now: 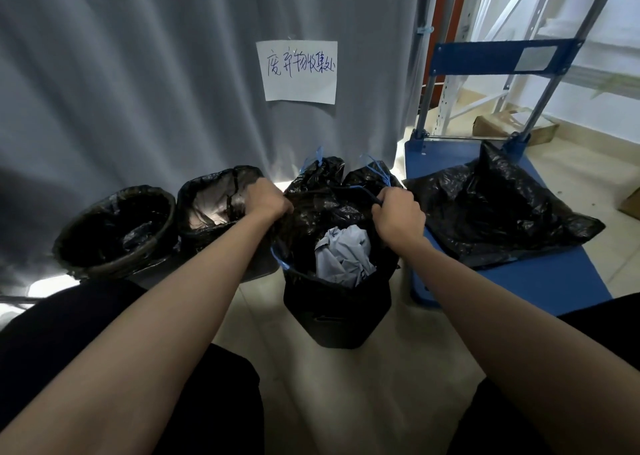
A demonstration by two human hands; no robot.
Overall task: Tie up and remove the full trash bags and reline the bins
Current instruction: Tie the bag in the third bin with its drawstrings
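Still unknotted, the glossy black trash bag (322, 208), showing crumpled paper (344, 255), is gripped by left hand (266, 200) and right hand (398, 217).

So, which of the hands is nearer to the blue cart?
Right. The right hand grips the bag's edge beside the blue cart; the left hand grips the far edge.

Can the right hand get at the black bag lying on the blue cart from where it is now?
Probably yes. The black bag lies on the blue cart just right of the right hand, with nothing between them. But that hand grips the bin bag's edge and would have to let go first.
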